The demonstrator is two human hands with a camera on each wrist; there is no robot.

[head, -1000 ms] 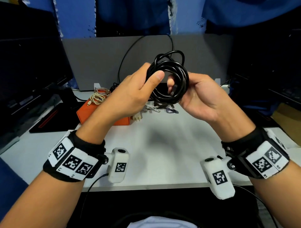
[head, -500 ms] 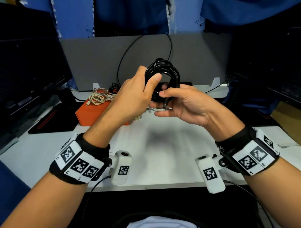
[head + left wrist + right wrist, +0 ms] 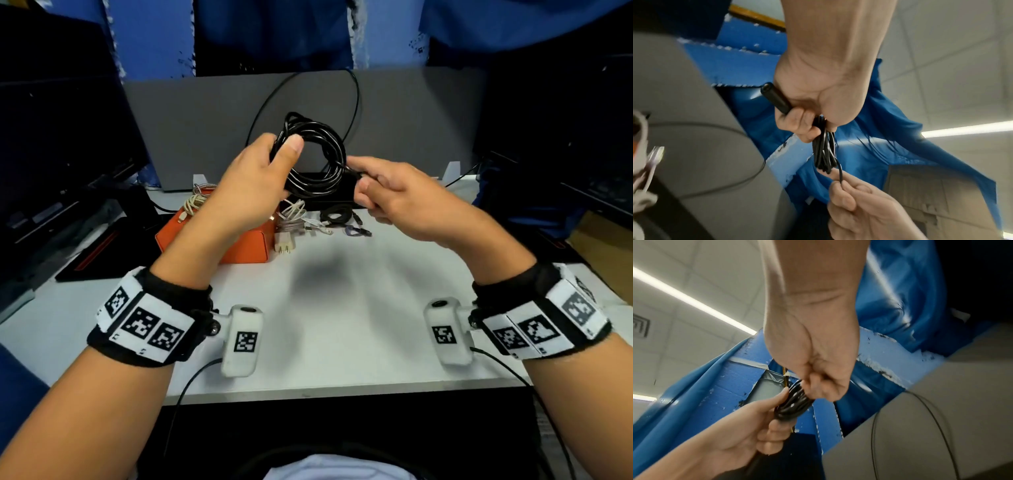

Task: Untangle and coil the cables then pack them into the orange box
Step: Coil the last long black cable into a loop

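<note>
A black cable coil [image 3: 317, 161] is held up above the white table [image 3: 342, 308]. My left hand [image 3: 274, 161] grips the coil's left side, thumb over the strands; the bundle [image 3: 823, 152] hangs from its fist, with a black plug [image 3: 774, 99] sticking out. My right hand [image 3: 363, 186] pinches the cable's loose end [image 3: 840, 175] at the coil's right side, beside the strands [image 3: 793, 404]. The orange box [image 3: 246, 245] stands behind my left wrist, with a beige cable [image 3: 193, 204] on top.
Loose cables lie on the table past the box: a white one [image 3: 294, 219] with a charger plug [image 3: 284, 245], a small black one [image 3: 337, 217]. A grey partition [image 3: 394, 120] with a thin black wire [image 3: 356, 99] closes the back. Dark monitors flank both sides.
My right hand came out of the coil's middle and now pinches the cable end at its right side. The left hand kept its grip while the coil turned slightly.
</note>
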